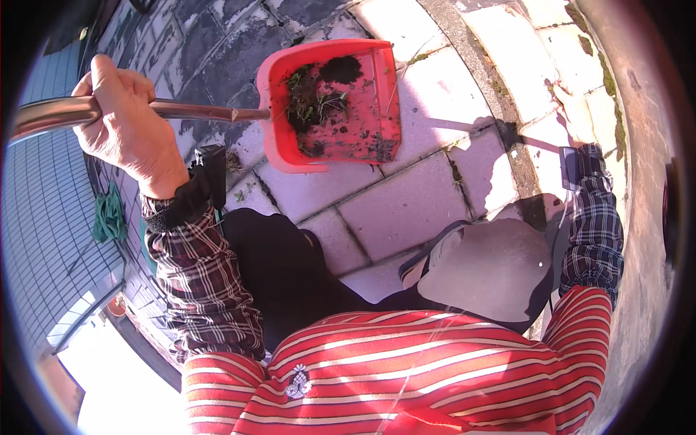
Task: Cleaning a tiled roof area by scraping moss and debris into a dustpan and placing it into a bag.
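Observation:
My left hand (128, 122) is wrapped around the metal handle (190, 110) of a red plastic dustpan, thumb on top. The dustpan (326, 51) is over the paving ahead of me, its open edge facing right. Dark soil (341, 69) and uprooted weeds (318, 106) with thin stems lie in it, mostly towards the handle side, with crumbs of dirt nearer the lip. My right hand (576, 117) reaches down to the sunlit paving at the right, fingertips beside a tiny reddish plant bit (550, 84). Glare hides whether the fingers hold it.
A wall (644, 228) runs along the right, with moss (609, 76) at its foot. A narrow concrete strip (484, 60) crosses the paving slabs (402, 201). Small weeds (455, 174) grow in the joints. At left are a tiled wall (54, 201) and a green cloth (110, 212).

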Motion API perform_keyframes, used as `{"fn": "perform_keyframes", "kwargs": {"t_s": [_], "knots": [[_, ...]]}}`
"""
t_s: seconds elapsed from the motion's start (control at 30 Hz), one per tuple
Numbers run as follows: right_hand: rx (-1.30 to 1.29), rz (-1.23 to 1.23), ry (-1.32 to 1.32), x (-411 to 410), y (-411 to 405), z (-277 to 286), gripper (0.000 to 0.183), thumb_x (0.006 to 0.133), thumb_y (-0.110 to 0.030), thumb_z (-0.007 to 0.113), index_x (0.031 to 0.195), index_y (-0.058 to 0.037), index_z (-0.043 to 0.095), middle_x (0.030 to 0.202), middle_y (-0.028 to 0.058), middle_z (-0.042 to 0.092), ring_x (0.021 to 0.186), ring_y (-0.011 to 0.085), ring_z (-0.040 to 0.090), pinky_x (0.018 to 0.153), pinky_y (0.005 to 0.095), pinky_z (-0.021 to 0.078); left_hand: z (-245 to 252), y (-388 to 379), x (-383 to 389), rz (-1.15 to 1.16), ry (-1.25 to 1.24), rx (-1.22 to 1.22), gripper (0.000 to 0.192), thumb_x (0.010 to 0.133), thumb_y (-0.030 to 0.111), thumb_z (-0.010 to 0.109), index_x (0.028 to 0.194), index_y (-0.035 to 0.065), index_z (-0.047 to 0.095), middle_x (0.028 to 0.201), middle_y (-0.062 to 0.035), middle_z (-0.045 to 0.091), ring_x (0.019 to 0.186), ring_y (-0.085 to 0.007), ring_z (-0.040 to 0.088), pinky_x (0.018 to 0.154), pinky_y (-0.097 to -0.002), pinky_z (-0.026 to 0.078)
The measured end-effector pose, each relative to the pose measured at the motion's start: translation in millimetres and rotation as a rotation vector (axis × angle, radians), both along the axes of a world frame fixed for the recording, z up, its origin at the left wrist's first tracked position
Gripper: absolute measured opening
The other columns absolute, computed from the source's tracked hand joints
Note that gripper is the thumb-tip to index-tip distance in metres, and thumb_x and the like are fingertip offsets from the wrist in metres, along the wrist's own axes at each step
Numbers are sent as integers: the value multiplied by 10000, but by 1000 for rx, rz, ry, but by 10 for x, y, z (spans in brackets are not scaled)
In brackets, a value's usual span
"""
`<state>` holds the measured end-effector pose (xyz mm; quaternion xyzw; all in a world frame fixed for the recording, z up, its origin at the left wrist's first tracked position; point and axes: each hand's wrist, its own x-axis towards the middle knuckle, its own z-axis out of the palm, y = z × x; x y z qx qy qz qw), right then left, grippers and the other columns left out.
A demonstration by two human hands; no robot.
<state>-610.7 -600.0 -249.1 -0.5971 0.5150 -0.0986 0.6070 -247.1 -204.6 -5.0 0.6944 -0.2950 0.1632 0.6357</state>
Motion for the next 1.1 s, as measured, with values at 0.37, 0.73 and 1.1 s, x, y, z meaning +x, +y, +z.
{"fn": "perform_keyframes", "kwargs": {"t_s": [0.37,0.73,1.1], "knots": [[-351,1061,106,2314,1682,772,454,830,-166,558,1270,-89,474,775,-34,534,553,16,395,442,168,329,15,649,150,-707,401,243,376,882,136,554,1209,50,390,833,13,493,746,-69,451,658,-224,378],[-427,1776,196,2741,3251,1190,331,669,-83,699,969,1,590,835,151,591,779,259,588,698,335,471,-1049,3094,1023,-12,1197,330,394,834,330,626,1098,54,526,965,-35,578,887,-144,565,723,-273,442],[-981,1632,-173,3992,5684,-32,811,594,-198,794,1304,-206,404,1397,129,295,1247,407,306,904,479,398,-721,4103,394,54,1021,397,309,900,251,537,1097,14,526,914,-28,584,841,-116,570,722,-243,432]]}}
